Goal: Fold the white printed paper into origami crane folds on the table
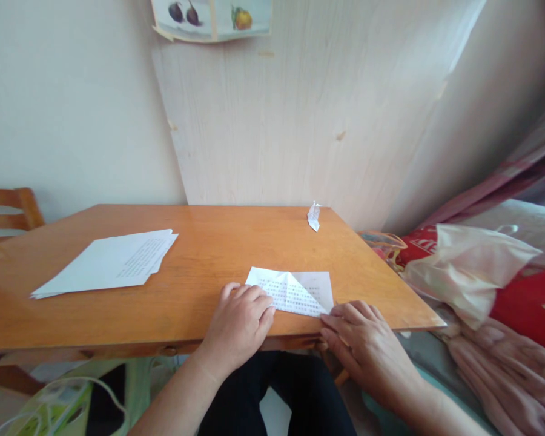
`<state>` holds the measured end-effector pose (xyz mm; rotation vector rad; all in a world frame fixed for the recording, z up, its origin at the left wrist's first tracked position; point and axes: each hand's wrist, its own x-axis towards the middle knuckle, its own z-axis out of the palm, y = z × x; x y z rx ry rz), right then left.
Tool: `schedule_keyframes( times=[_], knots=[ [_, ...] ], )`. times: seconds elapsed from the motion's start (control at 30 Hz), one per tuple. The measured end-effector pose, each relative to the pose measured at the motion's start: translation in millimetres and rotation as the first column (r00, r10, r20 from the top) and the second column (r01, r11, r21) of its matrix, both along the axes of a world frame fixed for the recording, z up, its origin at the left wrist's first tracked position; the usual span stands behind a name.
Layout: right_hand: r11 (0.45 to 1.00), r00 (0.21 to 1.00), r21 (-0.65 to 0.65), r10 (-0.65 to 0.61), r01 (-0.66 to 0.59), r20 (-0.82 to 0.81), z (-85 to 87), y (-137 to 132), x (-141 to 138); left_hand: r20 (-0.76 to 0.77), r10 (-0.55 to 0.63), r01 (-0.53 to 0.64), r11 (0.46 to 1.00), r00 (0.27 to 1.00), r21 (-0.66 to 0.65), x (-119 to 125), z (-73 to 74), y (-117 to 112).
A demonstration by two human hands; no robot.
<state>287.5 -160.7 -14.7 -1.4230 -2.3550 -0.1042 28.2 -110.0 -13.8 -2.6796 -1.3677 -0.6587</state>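
A printed sheet of paper (295,293) lies near the front edge of the table, with one flap folded diagonally over so a slanting edge runs down to its lower right corner. My left hand (243,321) is on the paper's left end, fingers curled over it and thumb along the near side. At the lower right corner, my right hand (361,342) has its fingertips and thumb closed on the paper. Parts of the sheet's left end are hidden under my left fingers.
On the left of the wooden table (209,242) lies a stack of printed sheets (109,263). A small folded paper figure (313,217) stands at the back right. Beyond the right edge are a pale plastic bag (467,266) and red bags. A wooden chair (9,209) is at far left.
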Motion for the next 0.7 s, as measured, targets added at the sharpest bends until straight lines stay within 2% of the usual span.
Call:
schedule_keyframes(
  times=[0.13, 0.3, 0.57, 0.7],
  knots=[
    [1.0, 1.0, -0.001, -0.011, 0.011, -0.01, -1.4, -2, -2, 0.018, 0.012, -0.012, 1.0, 1.0, 0.025, 8, 0.7, -7],
    [0.999, 1.0, -0.014, -0.029, 0.029, -0.006, -2.5, -2, -4, -0.011, -0.038, 0.038, 0.999, 0.999, -0.001, 11, -0.9, -15],
    [1.0, 1.0, 0.016, -0.01, 0.011, -0.009, -5.4, -2, 1, -0.053, 0.035, -0.035, 0.999, 0.998, 0.002, -27, -4.9, -16],
    [0.998, 1.0, 0.065, 0.01, -0.009, -0.017, -14.8, 0, 4, -0.062, 0.15, -0.146, 0.987, 0.987, 0.073, -43, -3.7, -14]
  ],
)
